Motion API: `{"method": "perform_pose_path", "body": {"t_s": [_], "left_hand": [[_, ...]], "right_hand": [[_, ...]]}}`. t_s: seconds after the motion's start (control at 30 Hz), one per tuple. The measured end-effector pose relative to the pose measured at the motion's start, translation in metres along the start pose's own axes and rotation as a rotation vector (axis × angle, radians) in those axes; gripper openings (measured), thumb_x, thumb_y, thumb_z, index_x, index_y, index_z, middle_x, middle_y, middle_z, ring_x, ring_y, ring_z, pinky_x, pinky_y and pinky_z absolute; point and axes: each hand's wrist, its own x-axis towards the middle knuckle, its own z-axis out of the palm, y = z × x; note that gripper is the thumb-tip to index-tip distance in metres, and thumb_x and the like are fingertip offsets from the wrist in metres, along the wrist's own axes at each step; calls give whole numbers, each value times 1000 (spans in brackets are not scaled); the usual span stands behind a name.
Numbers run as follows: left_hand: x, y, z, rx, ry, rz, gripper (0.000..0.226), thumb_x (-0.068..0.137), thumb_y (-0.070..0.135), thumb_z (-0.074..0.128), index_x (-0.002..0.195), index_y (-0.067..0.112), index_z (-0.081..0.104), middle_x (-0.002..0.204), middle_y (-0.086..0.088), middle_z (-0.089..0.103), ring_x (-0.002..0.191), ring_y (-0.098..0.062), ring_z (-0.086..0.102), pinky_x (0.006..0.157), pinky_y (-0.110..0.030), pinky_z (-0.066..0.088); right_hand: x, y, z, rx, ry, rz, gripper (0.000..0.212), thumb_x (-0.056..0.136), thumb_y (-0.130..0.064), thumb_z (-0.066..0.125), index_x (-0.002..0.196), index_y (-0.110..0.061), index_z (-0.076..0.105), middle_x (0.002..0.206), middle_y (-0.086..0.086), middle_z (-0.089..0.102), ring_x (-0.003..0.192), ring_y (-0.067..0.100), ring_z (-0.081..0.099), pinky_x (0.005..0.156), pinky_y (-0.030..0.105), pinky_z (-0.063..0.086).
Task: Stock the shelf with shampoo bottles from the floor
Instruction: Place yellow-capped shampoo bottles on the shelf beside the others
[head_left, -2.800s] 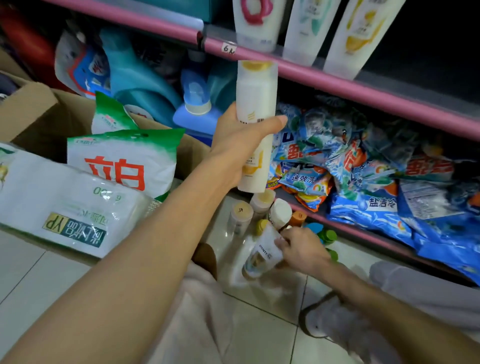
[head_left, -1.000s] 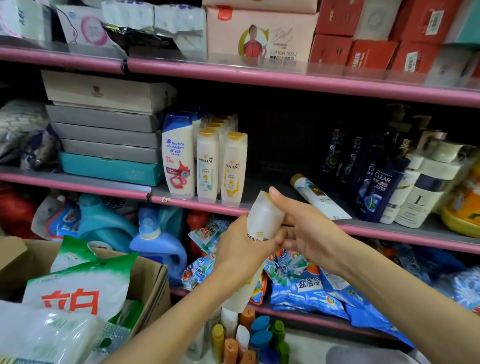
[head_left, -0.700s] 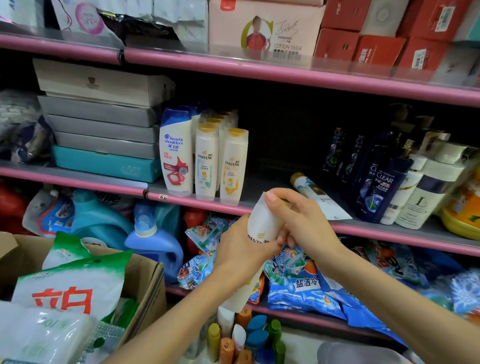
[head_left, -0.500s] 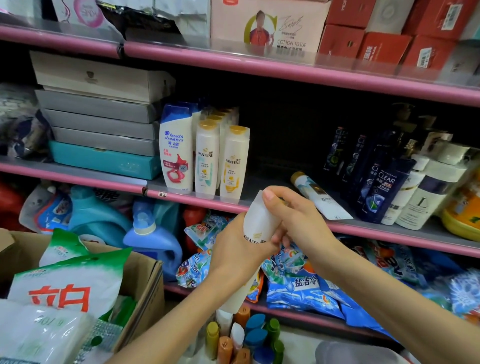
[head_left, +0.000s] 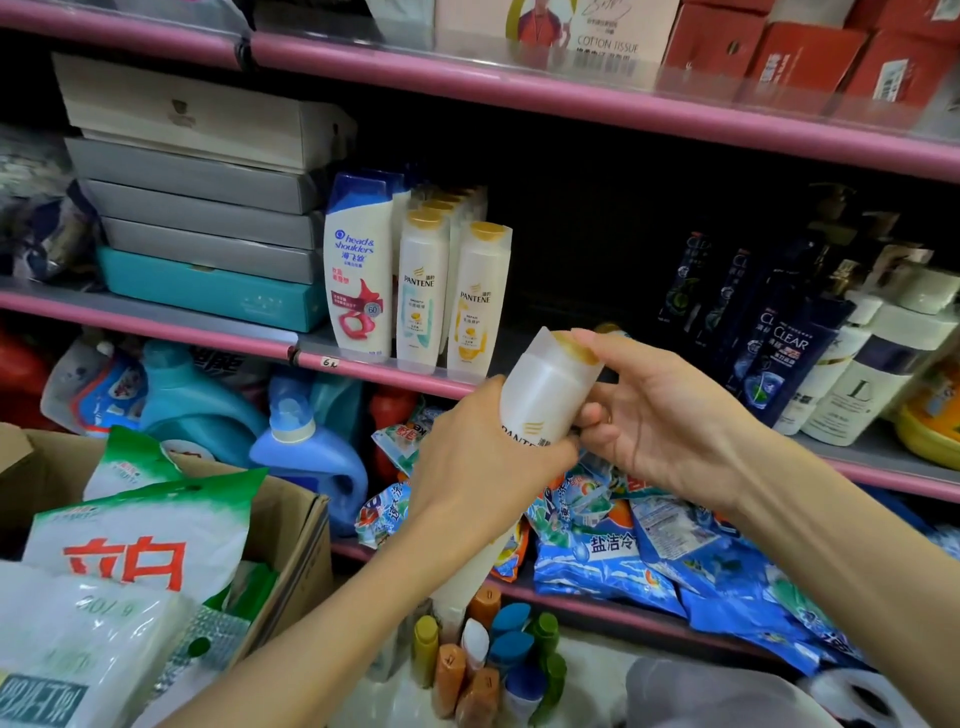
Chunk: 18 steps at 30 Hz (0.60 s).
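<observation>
Left grip (head_left: 483, 467) wrapped round Pantene bottle (head_left: 540, 395), right grip (head_left: 660, 415) seemingly pinching its gold cap (head_left: 574, 349), before shelf (head_left: 389, 371)

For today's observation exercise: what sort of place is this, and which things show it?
Most likely a small shop's toiletries aisle: pink-edged shelves with a handwritten price tag, rows of shampoo bottles facing outward, and detergent bags piled below.

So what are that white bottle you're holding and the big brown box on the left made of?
White gold-capped Pantene bottle: likely plastic under a clear shrink sleeve, with a soft sheen and film standing proud of the cap. Brown open-topped box: matte corrugated cardboard, judging by its raw, thick edge.
</observation>
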Motion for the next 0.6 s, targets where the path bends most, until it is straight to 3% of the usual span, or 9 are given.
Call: {"method": "perform_pose_path", "body": {"t_s": [0.1, 0.2, 0.3, 0.43, 0.5, 0.6], "left_hand": [[-1, -4, 6, -58, -12, -28, 33, 57, 57, 68, 79, 34, 57, 66, 12, 65, 60, -1, 61, 52, -27, 48], [5, -7, 11, -115, -34, -48, 34, 55, 54, 67, 82, 33, 59, 70, 11, 67, 67, -6, 64, 61, -33, 56], [10, -13, 18, -105, -37, -31, 34, 58, 53, 65, 87, 37, 57, 72, 15, 66, 65, 2, 62, 55, -25, 54], [22, -23, 30, -216, -9, -62, 43, 51, 58, 62, 87, 36, 55, 73, 15, 66, 65, 5, 61, 45, -13, 46], [31, -32, 39, -240, -13, -86, 44, 54, 56, 66, 91, 36, 54, 79, 13, 66, 69, 0, 62, 51, -17, 50], [42, -55, 52, -175, 42, -100, 35, 75, 34, 71, 100, 38, 47, 94, 15, 59, 80, -2, 59, 65, -27, 51]], "right_hand": [[3, 5, -1, -163, 50, -69, 27, 88, -31, 62, 106, -11, 68, 74, 3, 61, 47, 7, 46, 41, 18, 40], [5, 15, 1, -382, 65, -154, 38, 86, -48, 59, 99, -13, 64, 64, -3, 59, 47, 7, 47, 44, 19, 38], [10, 25, 2, -518, 118, -246, 36, 73, -45, 68, 95, -16, 65, 69, -8, 69, 61, 4, 64, 54, 17, 49], [28, 18, 3, -581, 149, -412, 35, 67, -39, 72, 94, -17, 68, 78, -9, 73, 70, -2, 67, 55, 8, 46], [42, 3, -2, -599, 206, -517, 30, 69, -37, 71, 92, -17, 68, 74, -13, 72, 64, -6, 64, 52, 6, 44], [70, -32, -15, -580, 310, -665, 13, 80, -31, 70, 84, -19, 67, 62, -13, 67, 47, -4, 53, 44, 8, 38]]}}
